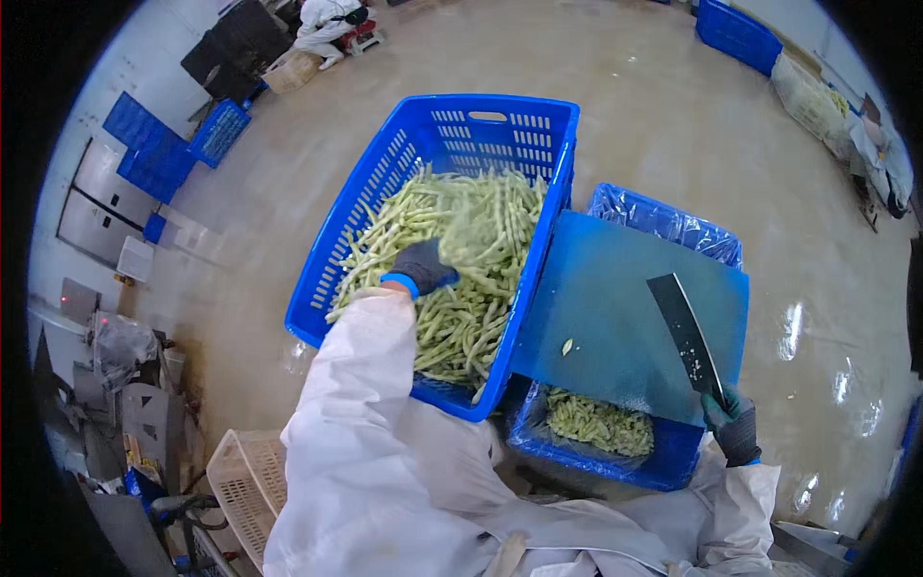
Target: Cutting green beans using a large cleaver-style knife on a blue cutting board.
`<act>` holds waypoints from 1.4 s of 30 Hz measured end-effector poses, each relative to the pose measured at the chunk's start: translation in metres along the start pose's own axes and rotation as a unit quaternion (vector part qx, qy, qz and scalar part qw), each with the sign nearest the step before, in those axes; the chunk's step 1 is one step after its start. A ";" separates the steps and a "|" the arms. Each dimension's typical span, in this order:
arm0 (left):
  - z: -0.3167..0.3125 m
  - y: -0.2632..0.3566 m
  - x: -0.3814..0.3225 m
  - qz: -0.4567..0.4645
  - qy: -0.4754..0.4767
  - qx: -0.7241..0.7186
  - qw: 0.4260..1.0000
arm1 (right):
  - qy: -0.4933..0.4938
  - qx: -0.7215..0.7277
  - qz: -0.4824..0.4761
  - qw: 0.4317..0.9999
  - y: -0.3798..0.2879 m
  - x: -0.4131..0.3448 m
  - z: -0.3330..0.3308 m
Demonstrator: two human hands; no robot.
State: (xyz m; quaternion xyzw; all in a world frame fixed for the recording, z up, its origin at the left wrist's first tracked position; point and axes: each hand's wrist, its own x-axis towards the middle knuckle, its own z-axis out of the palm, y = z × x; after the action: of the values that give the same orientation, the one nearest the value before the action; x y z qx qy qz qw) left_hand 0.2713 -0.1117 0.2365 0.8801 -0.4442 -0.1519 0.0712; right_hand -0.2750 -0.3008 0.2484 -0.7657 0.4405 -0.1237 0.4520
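My left hand (422, 268), in a dark glove, reaches over the green beans (461, 317) in a large blue plastic crate (566, 155); motion blur and the glove hide whether its fingers hold any. A wide-bladed knife (683, 332) is in my gloved right hand (732, 425), its blade above the right part of a blue-green cutting board (606, 296). One small bean piece (567, 347) lies on the board. The board rests across a blue bin (674, 469) lined with clear plastic, and cut bean pieces (602, 425) fill part of the bin's near end.
A cream plastic crate (238, 469) stands at my lower left, beside metal equipment (148, 411). Blue crates (218, 133) stand by the left wall. A person in white (328, 29) sits far off at the upper left. Wet, shiny floor (670, 122) surrounds the crates.
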 end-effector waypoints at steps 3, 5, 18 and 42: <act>-0.047 -0.015 -0.024 0.031 0.075 -0.177 0.981 | 0.005 -0.008 -0.018 1.000 -0.003 -0.004 0.000; -0.071 -0.014 -0.038 0.005 0.037 -0.257 0.966 | 0.007 0.008 -0.006 1.000 -0.017 -0.007 -0.002; -0.137 0.187 -0.066 0.141 -0.121 -0.511 0.839 | 0.114 0.081 -0.009 0.990 -0.005 -0.029 -0.024; 0.052 0.351 -0.013 0.334 -0.257 0.247 0.873 | 0.160 0.321 0.102 0.928 -0.003 -0.036 -0.052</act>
State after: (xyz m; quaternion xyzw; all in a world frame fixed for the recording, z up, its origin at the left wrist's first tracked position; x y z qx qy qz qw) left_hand -0.0201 -0.3095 0.2815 0.5983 -0.7373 -0.2254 -0.2184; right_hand -0.3250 -0.3018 0.2875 -0.5007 0.5197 -0.3328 0.6071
